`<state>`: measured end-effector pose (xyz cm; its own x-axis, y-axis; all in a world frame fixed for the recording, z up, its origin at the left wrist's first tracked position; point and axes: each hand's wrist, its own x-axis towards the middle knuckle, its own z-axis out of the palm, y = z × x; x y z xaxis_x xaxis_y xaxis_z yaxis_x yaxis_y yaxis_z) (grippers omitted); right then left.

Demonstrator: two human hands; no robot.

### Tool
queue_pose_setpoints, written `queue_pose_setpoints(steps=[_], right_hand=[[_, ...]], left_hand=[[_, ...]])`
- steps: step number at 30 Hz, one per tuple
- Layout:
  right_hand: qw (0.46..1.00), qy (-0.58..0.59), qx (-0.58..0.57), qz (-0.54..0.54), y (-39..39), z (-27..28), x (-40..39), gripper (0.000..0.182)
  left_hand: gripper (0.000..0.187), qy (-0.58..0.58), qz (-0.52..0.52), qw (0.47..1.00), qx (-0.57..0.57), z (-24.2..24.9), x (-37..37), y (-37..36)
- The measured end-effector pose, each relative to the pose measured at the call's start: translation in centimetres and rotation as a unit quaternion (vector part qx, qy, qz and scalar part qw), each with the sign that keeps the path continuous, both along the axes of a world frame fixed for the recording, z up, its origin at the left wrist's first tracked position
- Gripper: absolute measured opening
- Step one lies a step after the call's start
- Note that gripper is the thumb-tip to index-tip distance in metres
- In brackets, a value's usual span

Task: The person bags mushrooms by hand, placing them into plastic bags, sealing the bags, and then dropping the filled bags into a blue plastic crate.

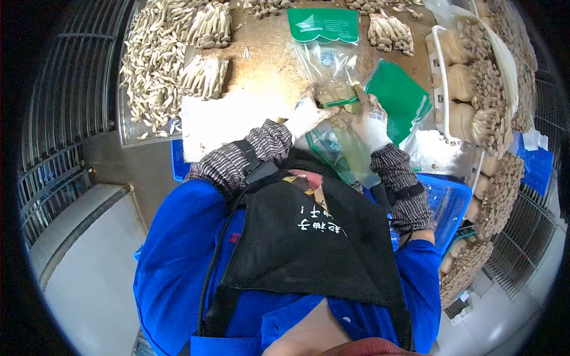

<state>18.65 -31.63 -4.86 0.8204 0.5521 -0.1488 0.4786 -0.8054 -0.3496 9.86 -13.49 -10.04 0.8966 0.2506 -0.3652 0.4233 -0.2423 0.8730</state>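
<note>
My left hand [306,115], in a white glove, grips the left side of a clear plastic bag with green print [347,145]. On the bag's right side, my right hand [371,121], also gloved, has its fingers bent round the plastic. Pale mushrooms [337,92] show between the hands, partly behind the fingers and film. Just beyond lies another clear bag with a green end [323,25]. A flat green-printed bag [398,98] rests right beside my right hand.
Loose mushrooms [151,65] cover the table's left side, with bunches [203,77] beside them. Another bunch [390,34] lies at the back right. A white crate [440,83] of mushrooms stands right. A blue basket [445,207] sits by my right forearm.
</note>
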Motion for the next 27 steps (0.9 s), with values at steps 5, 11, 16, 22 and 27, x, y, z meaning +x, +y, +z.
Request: queue_pose_setpoints(steps=[5, 11, 16, 22, 27], right_hand=[[0.999, 0.012, 0.000, -0.035, 0.3, 0.7, -0.2, 0.078], [0.998, 0.020, 0.031, -0.047, 0.2, 0.0, -0.4, 0.080], [0.994, -0.007, 0.085, -0.068, 0.4, -0.2, -0.3, 0.084], [0.991, 0.000, 0.109, -0.072, 1.9, 2.2, 0.6, 0.077], [0.985, 0.107, 0.122, -0.064, 3.2, 4.4, 3.5, 0.075]], left_hand=[[0.076, -0.065, 0.009, 0.989, -0.136, -2.7, -1.4, 0.1], [0.071, 0.051, 0.035, 0.974, -0.220, 1.9, 0.3, 2.1], [0.058, -0.019, 0.039, 0.939, -0.341, 2.0, 2.1, -0.4], [0.049, 0.015, 0.114, 0.820, -0.560, -2.3, 2.7, -2.4], [0.055, -0.029, 0.157, 0.809, -0.566, 0.9, 3.2, 0.4]])
